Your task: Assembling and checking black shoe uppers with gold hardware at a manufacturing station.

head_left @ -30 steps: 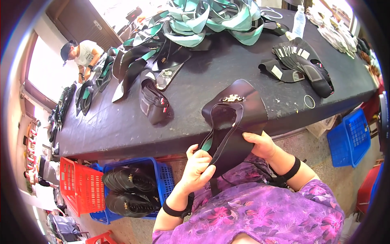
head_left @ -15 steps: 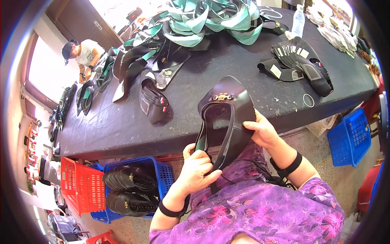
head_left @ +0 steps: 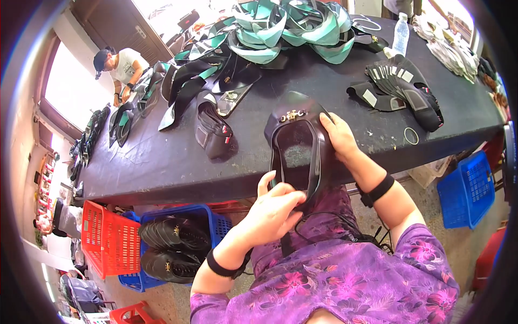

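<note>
A black shoe upper (head_left: 295, 141) with a gold metal ornament at its front is held over the near edge of the black table (head_left: 162, 162), its opening facing me. My left hand (head_left: 272, 208) grips its lower end with the thumb inside the rim. My right hand (head_left: 339, 136) holds its right side near the front. Both wrists wear black bands.
Several black and green uppers (head_left: 280, 27) are heaped at the table's far side, one black upper (head_left: 212, 131) lies to the left, a fanned stack of black pieces (head_left: 407, 89) to the right. Blue basket (head_left: 178, 243) with black shoes and red basket (head_left: 105, 237) stand below. Another person (head_left: 120, 67) works far left.
The upper has turned upright and shifted left in my hands, its opening now facing me. My right hand has moved up along its side.
</note>
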Demonstrator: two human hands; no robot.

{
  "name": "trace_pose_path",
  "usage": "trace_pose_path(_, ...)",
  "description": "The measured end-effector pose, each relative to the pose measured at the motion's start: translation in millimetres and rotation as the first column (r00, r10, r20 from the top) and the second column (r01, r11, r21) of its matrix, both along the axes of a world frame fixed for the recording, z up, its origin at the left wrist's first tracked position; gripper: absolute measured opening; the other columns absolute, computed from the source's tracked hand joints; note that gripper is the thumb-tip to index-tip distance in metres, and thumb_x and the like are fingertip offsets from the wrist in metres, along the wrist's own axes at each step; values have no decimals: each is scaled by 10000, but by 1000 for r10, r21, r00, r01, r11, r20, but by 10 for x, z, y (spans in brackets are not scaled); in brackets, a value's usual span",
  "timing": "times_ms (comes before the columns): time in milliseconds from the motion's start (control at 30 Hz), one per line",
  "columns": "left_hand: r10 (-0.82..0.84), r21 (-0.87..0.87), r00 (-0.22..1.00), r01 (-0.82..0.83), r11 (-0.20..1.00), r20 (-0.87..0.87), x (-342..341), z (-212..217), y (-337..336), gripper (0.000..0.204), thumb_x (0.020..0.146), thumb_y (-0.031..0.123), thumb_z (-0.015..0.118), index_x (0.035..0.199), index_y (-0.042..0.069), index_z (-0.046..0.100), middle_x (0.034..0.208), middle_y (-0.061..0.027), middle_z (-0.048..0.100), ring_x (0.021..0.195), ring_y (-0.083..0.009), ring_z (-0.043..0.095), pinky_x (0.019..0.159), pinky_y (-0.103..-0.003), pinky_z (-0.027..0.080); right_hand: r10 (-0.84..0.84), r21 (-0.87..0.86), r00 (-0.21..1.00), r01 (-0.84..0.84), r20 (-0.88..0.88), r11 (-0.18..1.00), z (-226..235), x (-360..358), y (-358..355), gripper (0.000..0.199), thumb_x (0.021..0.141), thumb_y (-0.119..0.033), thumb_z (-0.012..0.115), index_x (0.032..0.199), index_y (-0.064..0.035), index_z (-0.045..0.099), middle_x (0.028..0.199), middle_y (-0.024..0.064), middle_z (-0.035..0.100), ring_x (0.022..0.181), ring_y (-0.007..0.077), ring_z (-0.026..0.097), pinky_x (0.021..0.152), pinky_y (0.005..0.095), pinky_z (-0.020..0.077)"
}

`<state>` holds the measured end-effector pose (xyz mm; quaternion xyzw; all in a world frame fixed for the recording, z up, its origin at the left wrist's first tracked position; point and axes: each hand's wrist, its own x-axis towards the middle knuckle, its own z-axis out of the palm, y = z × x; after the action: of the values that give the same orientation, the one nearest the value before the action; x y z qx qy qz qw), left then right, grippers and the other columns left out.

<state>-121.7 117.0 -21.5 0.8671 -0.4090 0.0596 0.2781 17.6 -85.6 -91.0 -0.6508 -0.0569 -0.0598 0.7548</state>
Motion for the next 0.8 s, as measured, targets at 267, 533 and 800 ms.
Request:
trace_pose_path(267,184,-125,977,-170,977,106,383,9,-148,577,495,280,796,938,82,485,919,-27,552,990,-223,453,932,-395,248,782,-881,496,-67,378,469,940,-622,-291,472,613,-368,711,941,-55,579,1042,103,531,1115,261,417,981,434,245)
trace_pose_path(533,10,31,999,-11,999,44,649,37,-42,337,718,217,633,1017,91,540,1089,-43,534,1076,-220,430,903,-362,267,867,-978,499,-173,16,118,891,-708,-224,341,667,-381,661,749,-50,641,730,49,549,852,203,490,871,354,264)
trace_pose_path(800,-234,473,970,237,849,-65,928,373,-328,269,680,70,553,931,132,630,1003,-36,573,908,-197,507,837,-344,301,834,-945,543,-211,101,251,805,-745,-242,294,624,-340,702,700,-63,640,713,26,540,857,189,488,902,365,253)
